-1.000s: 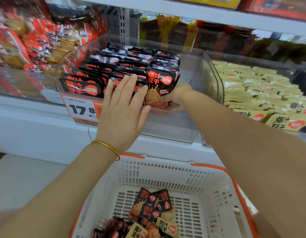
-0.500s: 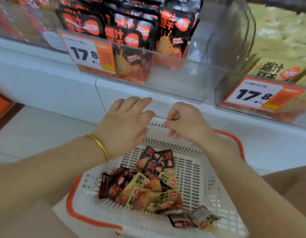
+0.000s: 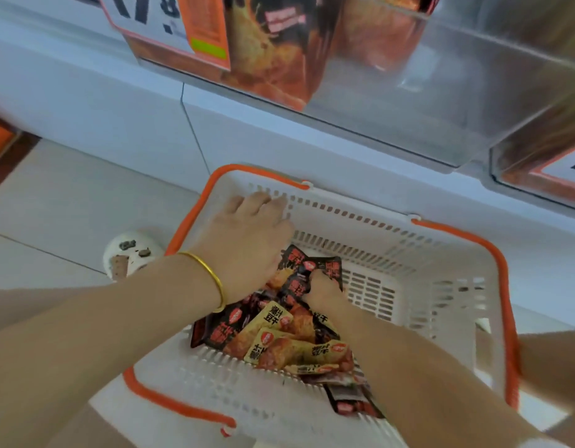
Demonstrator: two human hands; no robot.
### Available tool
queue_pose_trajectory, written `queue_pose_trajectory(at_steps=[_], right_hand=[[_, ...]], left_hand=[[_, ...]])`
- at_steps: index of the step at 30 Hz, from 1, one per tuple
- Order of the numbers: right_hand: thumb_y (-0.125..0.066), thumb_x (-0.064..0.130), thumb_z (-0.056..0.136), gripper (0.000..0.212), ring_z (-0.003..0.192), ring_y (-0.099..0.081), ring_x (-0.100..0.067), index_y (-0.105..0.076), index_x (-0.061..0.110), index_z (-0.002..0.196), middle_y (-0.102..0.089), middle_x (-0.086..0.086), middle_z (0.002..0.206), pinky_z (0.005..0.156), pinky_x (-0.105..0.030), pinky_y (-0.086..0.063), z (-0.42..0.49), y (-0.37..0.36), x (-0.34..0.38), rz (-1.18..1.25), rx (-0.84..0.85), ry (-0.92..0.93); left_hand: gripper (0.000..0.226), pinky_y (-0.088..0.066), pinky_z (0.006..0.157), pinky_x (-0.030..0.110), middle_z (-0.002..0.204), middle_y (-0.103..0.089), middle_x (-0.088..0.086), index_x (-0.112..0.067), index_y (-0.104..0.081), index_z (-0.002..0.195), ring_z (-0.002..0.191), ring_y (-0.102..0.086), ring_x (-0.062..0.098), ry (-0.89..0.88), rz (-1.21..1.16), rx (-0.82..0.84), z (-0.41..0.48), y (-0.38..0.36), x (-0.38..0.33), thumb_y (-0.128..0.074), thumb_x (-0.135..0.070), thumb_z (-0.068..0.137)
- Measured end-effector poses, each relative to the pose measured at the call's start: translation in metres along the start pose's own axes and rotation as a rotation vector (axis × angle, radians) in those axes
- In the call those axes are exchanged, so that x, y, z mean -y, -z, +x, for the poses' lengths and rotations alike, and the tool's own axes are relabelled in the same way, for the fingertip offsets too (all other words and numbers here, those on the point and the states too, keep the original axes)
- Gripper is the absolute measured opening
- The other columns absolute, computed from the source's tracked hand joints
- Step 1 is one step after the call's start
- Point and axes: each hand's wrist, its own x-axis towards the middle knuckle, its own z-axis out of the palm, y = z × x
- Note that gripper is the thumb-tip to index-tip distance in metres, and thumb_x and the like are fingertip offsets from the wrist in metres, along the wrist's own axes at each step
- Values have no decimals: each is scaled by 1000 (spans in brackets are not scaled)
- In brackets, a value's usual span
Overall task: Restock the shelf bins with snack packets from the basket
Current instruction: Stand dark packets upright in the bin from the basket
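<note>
Inside the white slotted plastic basket with orange handles (image 3: 408,250), the right hand (image 3: 323,291) has its fingers (image 3: 315,276) clamped on a black-and-red snack packet (image 3: 307,270) lying directly beneath them, its long axis running away toward the shelf. The left hand (image 3: 247,244) hovers just beside and above, fingers loosely together, farther from the pile. Half a second ago both hands were empty above the rim; the clear plastic shelf bin (image 3: 408,92) sits overhead.
</note>
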Motion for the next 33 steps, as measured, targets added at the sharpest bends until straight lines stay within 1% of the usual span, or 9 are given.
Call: queue_pose_trajectory(at_steps=[3, 7, 10, 13, 16, 19, 24, 28, 33], right_hand=[[-58, 26, 93, 20, 94, -61, -28, -48, 11, 86, -51, -6, 79, 73, -35, -44, 2, -5, 2, -86, -36, 33], [-51, 17, 97, 29, 115, -52, -26, -53, 8, 124, -54, -13, 126, 88, -30, -41, -22, 21, 2, 150, -195, 172], [-52, 14, 96, 21, 103, -56, -25, -57, 4, 114, -61, -11, 112, 72, -24, -33, -56, 67, 1, 236, -285, 342], [-58, 11, 92, 6, 89, -58, -23, -61, 8, 96, -62, -8, 93, 80, -32, -44, -97, 111, 2, 435, -280, 486], [-62, 7, 89, 12, 80, -61, -23, -58, 16, 82, -61, -3, 79, 77, -42, -49, -137, 137, 8, 638, -328, 581], [-65, 3, 85, 11, 76, -64, -23, -59, 13, 85, -66, -6, 80, 72, -42, -54, -172, 144, 11, 1046, -321, 592], [-74, 14, 68, 29, 77, -68, -14, -65, 16, 96, -72, 1, 86, 68, -35, -58, -221, 156, 21, 1224, -268, 649], [-72, 3, 77, 16, 68, -64, -9, -66, 15, 86, -69, 4, 76, 63, -29, -53, -262, 211, 46, 1069, -647, 769], [-69, 23, 76, 31, 94, -62, -20, -65, 9, 103, -68, -5, 98, 75, -25, -42, -273, 296, 86, 481, -1332, 621]], left_hand=[[45, -16, 113, 43, 155, -11, 8, -19, -32, 141, 141, -11, 28, -6, -18, 3, 1, 1, 1, -36, -32, 97], [43, -16, 114, 42, 156, -10, 8, -18, -32, 140, 141, -11, 28, -31, -7, -3, 2, 5, -1, -35, -29, 98], [45, -18, 115, 43, 156, -10, 9, -15, -30, 141, 141, -12, 28, -46, -12, -11, 5, 10, -6, -35, -25, 98], [51, -27, 111, 42, 153, -19, 9, -14, -26, 143, 138, -23, 28, -45, -90, -20, 11, 17, -11, -40, -29, 97], [43, -44, 91, 39, 127, -51, 9, -14, -37, 133, 115, -51, 28, -6, -456, -119, 20, 27, -16, -51, -26, 94], [32, -34, 66, 28, 86, -54, -1, -14, -49, 121, 81, -51, 20, 53, -731, -339, 21, 44, -18, -58, -17, 90], [31, -48, 76, 34, 78, -61, 4, -14, -56, 111, 80, -60, 24, -38, -1095, -605, 10, 77, -19, -63, -20, 81], [31, -46, 83, 19, 98, -60, 3, -21, -52, 112, 89, -58, 11, -77, -1085, -967, -3, 121, -3, -55, -19, 81], [41, -32, 104, 41, 126, -52, 22, 0, -55, 119, 121, -46, 38, 28, -366, -1090, 12, 145, 35, -45, -24, 87]])
